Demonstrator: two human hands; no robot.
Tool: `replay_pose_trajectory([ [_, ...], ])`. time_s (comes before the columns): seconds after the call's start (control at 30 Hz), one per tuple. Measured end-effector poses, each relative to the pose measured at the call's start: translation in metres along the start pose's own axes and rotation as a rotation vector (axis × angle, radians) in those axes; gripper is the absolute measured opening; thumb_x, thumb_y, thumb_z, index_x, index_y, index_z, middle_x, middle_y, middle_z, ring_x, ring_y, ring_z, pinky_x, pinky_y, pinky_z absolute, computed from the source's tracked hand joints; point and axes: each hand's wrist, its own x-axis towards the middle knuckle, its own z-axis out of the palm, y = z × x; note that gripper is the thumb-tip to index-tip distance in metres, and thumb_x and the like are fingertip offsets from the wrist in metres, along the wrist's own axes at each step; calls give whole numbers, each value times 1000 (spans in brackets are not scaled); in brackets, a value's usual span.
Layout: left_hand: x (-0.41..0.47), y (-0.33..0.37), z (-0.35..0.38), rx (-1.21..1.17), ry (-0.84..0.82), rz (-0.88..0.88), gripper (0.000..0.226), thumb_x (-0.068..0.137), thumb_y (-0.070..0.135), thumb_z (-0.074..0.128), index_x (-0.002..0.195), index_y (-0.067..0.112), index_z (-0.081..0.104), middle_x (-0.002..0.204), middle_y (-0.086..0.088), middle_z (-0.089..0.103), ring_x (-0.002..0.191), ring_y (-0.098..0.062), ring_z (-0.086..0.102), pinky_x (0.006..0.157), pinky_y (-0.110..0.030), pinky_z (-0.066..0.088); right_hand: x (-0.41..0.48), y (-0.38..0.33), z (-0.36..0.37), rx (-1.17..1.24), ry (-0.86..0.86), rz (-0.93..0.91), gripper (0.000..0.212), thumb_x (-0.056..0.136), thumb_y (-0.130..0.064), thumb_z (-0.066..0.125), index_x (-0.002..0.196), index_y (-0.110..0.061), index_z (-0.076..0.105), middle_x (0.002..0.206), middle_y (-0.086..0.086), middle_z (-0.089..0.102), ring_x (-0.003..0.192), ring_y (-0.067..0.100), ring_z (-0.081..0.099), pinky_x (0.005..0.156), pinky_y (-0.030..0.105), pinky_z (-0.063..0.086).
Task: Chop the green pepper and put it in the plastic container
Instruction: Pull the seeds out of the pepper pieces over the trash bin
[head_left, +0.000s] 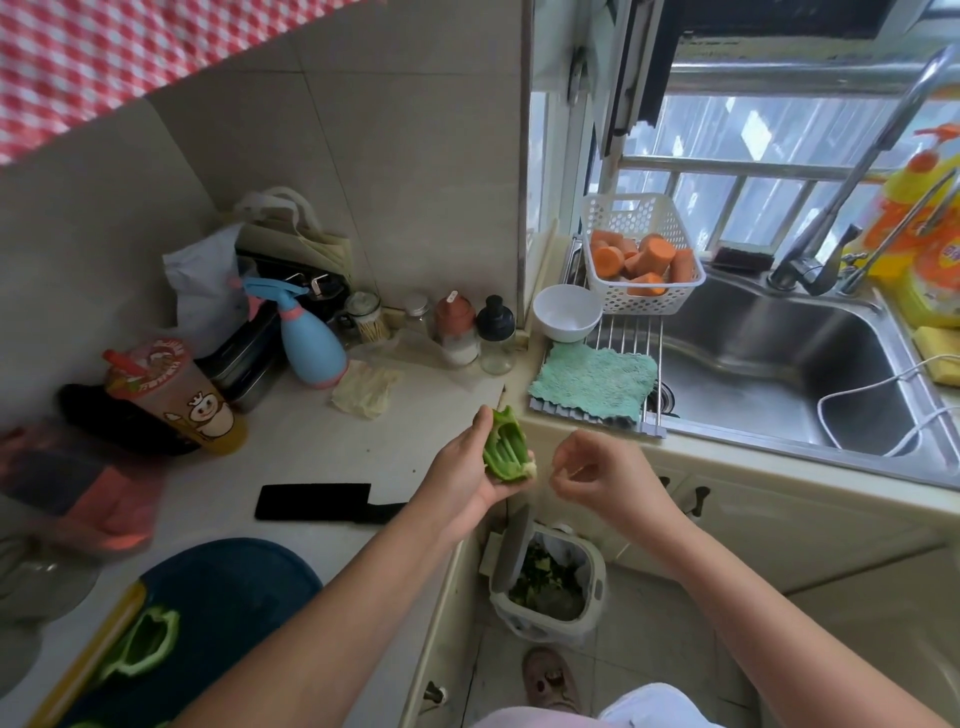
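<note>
Cupping green pepper half (503, 451) in left hand (470, 475) just below frame centre, hollow side up, fingers curled round its back. At 3 o'clock of it, just apart: right hand (597, 475), fingers curled in, thumb against fingertips. Cannot tell what, if anything, sits in that pinch. At 6 o'clock below both hands, on the floor: waste bin (595, 597), lid up, green scraps inside. At 9 o'clock of left hand: black cleaver (311, 501), flat on counter (322, 441), untouched. At 7 o'clock, frame corner: dark blue cutting board (228, 582) with second pepper half (143, 644) on it. At 1 o'clock, on sink (779, 364) rack: white perforated plastic basket (649, 301) holding carrot chunks (644, 260), no pepper in it.
</note>
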Motion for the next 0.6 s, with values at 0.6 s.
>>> replay_pose_trajectory([
  [0.6, -4, -3, -7, -54, -28, -285, 40, 101, 31, 32, 121, 0, 48, 126, -31, 52, 114, -43, 54, 85, -50, 48, 4, -6, -9, -216, 84, -89, 12, 87, -17, 66, 96, -20, 73, 92, -10, 72, 83, 0, 64, 78, 10, 47],
])
